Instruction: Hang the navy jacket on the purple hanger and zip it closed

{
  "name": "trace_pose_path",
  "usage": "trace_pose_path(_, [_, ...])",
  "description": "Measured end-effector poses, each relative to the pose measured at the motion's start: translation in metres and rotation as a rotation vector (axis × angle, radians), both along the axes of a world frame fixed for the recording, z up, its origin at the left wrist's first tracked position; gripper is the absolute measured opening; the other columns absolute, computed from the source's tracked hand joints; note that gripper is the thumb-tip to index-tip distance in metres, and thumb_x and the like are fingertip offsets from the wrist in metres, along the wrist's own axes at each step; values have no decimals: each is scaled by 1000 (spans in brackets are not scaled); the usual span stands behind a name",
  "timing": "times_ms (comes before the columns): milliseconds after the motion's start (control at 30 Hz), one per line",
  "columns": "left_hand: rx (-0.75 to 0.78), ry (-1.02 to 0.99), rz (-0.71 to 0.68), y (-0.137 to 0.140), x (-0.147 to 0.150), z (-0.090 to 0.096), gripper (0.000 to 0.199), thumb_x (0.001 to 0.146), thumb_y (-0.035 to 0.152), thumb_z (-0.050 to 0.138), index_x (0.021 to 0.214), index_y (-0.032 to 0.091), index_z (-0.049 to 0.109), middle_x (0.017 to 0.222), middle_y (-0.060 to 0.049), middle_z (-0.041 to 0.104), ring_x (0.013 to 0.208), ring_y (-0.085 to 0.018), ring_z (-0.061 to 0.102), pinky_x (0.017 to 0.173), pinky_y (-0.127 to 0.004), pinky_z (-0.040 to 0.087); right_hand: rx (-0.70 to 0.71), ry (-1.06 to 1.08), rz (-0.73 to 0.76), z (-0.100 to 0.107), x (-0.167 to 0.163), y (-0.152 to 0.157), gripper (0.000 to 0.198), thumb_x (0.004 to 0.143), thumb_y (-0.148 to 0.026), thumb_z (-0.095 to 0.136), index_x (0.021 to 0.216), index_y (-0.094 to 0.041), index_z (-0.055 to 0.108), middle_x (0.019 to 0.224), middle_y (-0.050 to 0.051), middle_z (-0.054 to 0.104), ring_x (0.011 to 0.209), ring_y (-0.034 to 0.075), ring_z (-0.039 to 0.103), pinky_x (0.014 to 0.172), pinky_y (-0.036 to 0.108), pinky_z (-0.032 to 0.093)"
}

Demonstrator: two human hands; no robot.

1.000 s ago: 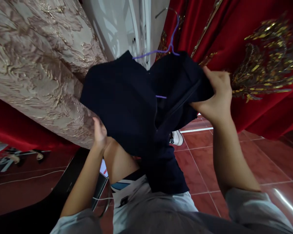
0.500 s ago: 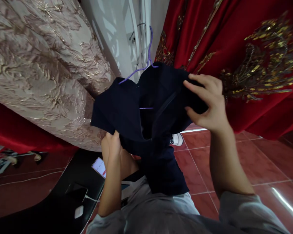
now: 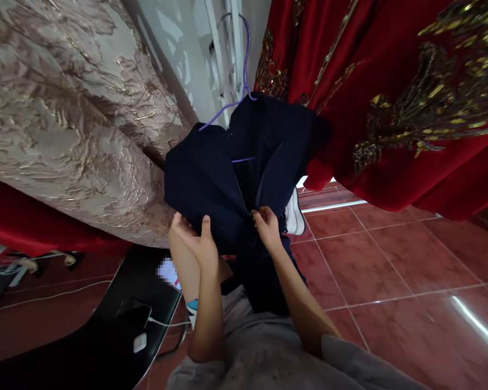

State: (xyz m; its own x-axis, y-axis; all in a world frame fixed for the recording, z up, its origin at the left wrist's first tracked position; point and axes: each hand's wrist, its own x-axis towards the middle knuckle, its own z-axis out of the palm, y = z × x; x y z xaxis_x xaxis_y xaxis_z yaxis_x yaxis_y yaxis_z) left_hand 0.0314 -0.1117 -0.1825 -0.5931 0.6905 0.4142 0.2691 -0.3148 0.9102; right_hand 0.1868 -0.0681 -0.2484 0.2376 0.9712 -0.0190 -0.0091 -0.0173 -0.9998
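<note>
A dark navy garment hangs on a purple hanger, its front parted in a V through which the hanger's lower bar shows. At the bottom of that V, my right hand pinches the edge of the cloth; whether a zipper pull is between the fingertips is too small to tell. My left hand rests against the garment's lower left edge, thumb raised and apart from the fingers, which are partly hidden by the cloth. The lower part of the garment drapes down over my lap.
Pale embossed fabric hangs on the left, and a red gown with gold sequins on the right. A black bench holds a phone on a white cable and a small white case. A white shoe stands on red tiles.
My right hand has left the garment's right shoulder and come down to the bottom of the front opening. The thumb of my left hand has spread away from its fingers.
</note>
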Motion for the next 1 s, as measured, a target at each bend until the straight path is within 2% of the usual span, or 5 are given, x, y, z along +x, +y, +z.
trace_pose_path(100, [97, 129, 143, 4, 8, -30, 39, 87, 15, 66, 124, 22, 55, 131, -9, 60, 128, -24, 58, 114, -42, 45, -20, -24, 170, 13, 8, -8, 45, 88, -56, 63, 66, -18, 56, 61, 2, 58, 56, 12, 52, 56, 25, 38])
trace_pose_path(267, [-141, 184, -526, 8, 32, -52, 20, 88, 18, 66, 108, 18, 65, 98, -7, 69, 95, -22, 69, 88, -34, 55, 38, -20, 228, 31, 1, -18, 50, 87, -57, 68, 59, -17, 56, 55, -2, 49, 53, 8, 41, 55, 24, 31])
trace_pose_path(467, [-78, 119, -467, 23, 45, -54, 5, 92, 18, 59, 88, 19, 61, 79, -2, 65, 74, -16, 65, 74, -27, 51, 41, 155, 299, 49, -1, -17, 47, 83, -59, 74, 68, -15, 67, 59, 1, 62, 50, 8, 49, 51, 22, 37])
trace_pose_path(733, [-93, 232, -422, 55, 52, -77, 10, 86, 12, 57, 93, 19, 58, 79, -1, 57, 75, -17, 60, 73, -28, 48, 350, 189, 191, 180, 14, 62, 45, 89, -59, 72, 74, -17, 66, 59, -1, 64, 42, 4, 45, 37, 17, 27])
trace_pose_path(1000, [145, 155, -541, 58, 37, 33, 44, 88, 9, 67, 128, 24, 56, 90, -1, 68, 85, -18, 68, 87, -31, 53, 360, 127, 306, 180, 16, 43, 46, 94, -58, 66, 77, -16, 59, 58, -4, 58, 41, 1, 45, 38, 13, 26])
